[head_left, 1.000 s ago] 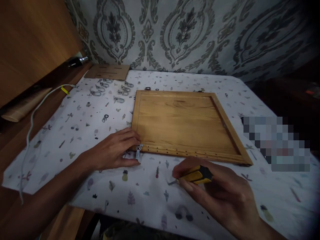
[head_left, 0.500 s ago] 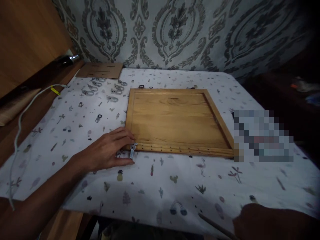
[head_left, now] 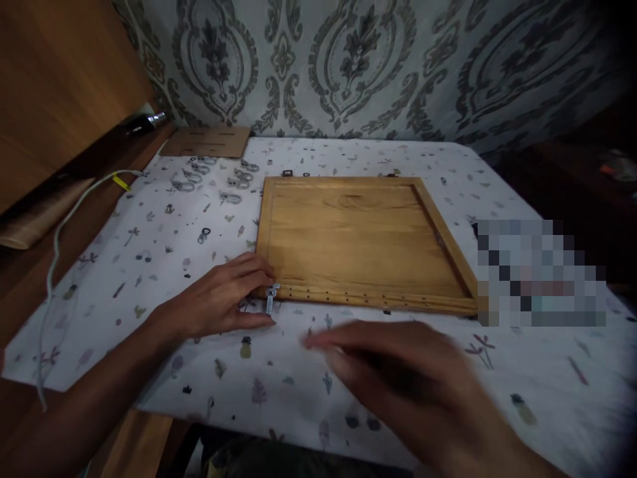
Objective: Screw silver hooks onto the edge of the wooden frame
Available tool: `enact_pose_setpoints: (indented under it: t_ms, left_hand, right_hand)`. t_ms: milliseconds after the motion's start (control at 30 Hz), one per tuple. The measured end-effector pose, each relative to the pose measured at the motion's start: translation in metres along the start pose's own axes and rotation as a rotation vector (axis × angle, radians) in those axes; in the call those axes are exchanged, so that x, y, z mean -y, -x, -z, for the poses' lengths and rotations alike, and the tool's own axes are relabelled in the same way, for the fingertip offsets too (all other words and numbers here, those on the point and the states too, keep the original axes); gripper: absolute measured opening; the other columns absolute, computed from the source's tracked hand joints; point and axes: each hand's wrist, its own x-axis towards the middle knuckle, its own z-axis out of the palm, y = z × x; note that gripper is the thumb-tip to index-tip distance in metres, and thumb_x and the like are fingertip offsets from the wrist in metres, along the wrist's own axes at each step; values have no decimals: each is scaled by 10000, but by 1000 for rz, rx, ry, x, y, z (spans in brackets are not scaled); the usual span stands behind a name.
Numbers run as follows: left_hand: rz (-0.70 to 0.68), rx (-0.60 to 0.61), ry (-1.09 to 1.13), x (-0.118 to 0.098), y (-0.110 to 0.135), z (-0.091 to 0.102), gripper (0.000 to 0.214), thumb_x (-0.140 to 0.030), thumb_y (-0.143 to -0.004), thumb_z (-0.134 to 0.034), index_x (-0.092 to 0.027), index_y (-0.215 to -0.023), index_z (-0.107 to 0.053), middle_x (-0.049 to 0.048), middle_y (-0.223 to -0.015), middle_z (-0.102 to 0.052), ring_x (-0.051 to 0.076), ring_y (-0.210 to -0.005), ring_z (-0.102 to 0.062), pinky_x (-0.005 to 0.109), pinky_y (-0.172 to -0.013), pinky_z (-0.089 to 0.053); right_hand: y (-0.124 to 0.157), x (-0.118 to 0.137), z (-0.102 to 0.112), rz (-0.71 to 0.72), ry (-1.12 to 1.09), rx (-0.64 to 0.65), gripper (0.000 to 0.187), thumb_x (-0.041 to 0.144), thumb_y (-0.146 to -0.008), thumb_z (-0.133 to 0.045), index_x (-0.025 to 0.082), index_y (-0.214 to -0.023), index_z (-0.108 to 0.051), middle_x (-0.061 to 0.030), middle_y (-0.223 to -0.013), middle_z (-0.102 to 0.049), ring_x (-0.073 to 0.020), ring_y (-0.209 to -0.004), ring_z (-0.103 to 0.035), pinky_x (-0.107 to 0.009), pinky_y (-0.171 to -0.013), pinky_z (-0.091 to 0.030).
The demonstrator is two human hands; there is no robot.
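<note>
Holding a clip (head_left: 270,302) at the near left corner of the panel (head_left: 343,232)

The left hand (head_left: 226,295) rests at that corner, fingers curled over the frame's edge and thumb bent round below. Finger and thumb stand moderately apart with the small metal clip between them, its top against the frame and its lower end by the thumb tip. The panel, wooden with a raised border, lies flat on the patterned cloth (head_left: 114,318); a line of dark holes (head_left: 308,291) runs along its near side.

The right hand (head_left: 408,378) is blurred, over the cloth in front of the panel and apart from it. Its thumb and forefinger point toward the clip, their tips close together; whether they have hold of anything, I cannot tell.

Beyond the left hand lies a small ring piece (head_left: 204,235), and farther back a group of metal fittings (head_left: 230,198) sits near some cardboard (head_left: 205,142). A pale cable (head_left: 56,255) trails along the cloth's left side.
</note>
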Motion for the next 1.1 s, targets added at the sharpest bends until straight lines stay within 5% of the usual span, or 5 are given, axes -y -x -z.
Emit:
enact_pose_setpoints:
  t_ms: [100, 200, 300, 833, 1100]
  left_hand:
    - [-25, -24, 8, -1, -1, 0, 355, -427, -976, -651, -132, -1167, -603, 158, -1151, -680, 274, -1129, -655, 428, -939, -598]
    - [-27, -30, 38, -1, 0, -1, 358, -430, -973, -656, -135, -1166, -597, 154, -1146, -675, 271, -1131, -649, 430, -947, -593]
    - [-15, -24, 59, -1, 0, -1, 344, -433, -980, -645, -142, -1158, -600, 150, -1143, -671, 267, -1138, -640, 433, -964, -585]
    - [-14, -39, 85, 0, -1, -4, 303, -401, -973, -665, -155, -1134, -593, 142, -1132, -677, 272, -1140, -649, 454, -990, -579]
    - [32, 3, 82, -2, 2, 13, 430, -395, -966, -676, -178, -1309, -534, 164, -1284, -631, 273, -1233, -600, 441, -1024, -553]
  right_hand:
    - [-21, 3, -19, 62, 55, 161, 633, 52, -817, -504, 191, -1425, -609, -45, -926, -812, -184, -728, -762, -262, -645, -621]
    - [-27, -6, -32, 104, 253, 221, 807, -19, -698, -460, 116, -1491, -521, -88, -1068, -805, -223, -913, -775, -334, -798, -645]
    - [-31, -12, -39, 152, 353, 201, 822, -53, -663, -451, 106, -1464, -544, -122, -1275, -743, -253, -1124, -733, -406, -974, -611]
    - [-31, -24, -56, 302, 476, 39, 787, -87, -644, -444, 106, -1386, -623, -92, -1046, -810, -219, -763, -770, -327, -680, -642]
    - [-27, -26, -60, 277, 525, 71, 826, -99, -657, -442, 134, -1435, -591, -77, -944, -804, -198, -747, -753, -299, -680, -612]
